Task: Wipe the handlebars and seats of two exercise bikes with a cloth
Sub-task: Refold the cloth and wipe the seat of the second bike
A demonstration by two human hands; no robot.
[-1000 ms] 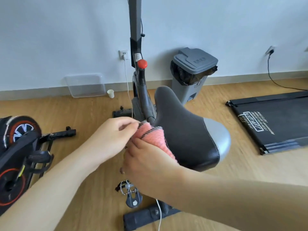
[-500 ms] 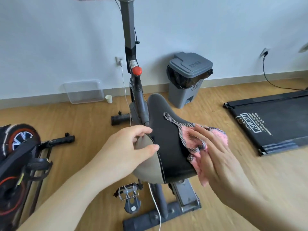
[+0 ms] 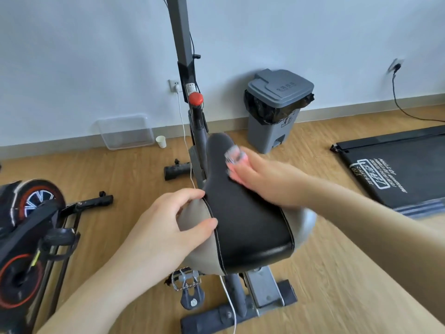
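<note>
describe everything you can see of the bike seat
The seat is a wide padded saddle, glossy black on top with grey side panels and pale stitching along the seams, narrowing to a nose that points toward the wall. It looks like smooth vinyl. It sits level on a grey post. The left hand grips its left grey panel, and the right hand presses a pink cloth onto the black top near the nose.

The seat (image 3: 250,227) looked like smooth black leatherette with a slight sheen, its side panels matt grey. The cloth (image 3: 234,158), blurred, seemed pink and knitted. The floor (image 3: 361,273) was wood-grain plank, the bin (image 3: 277,109) matt grey plastic, the post (image 3: 181,34) matt metal.
</note>
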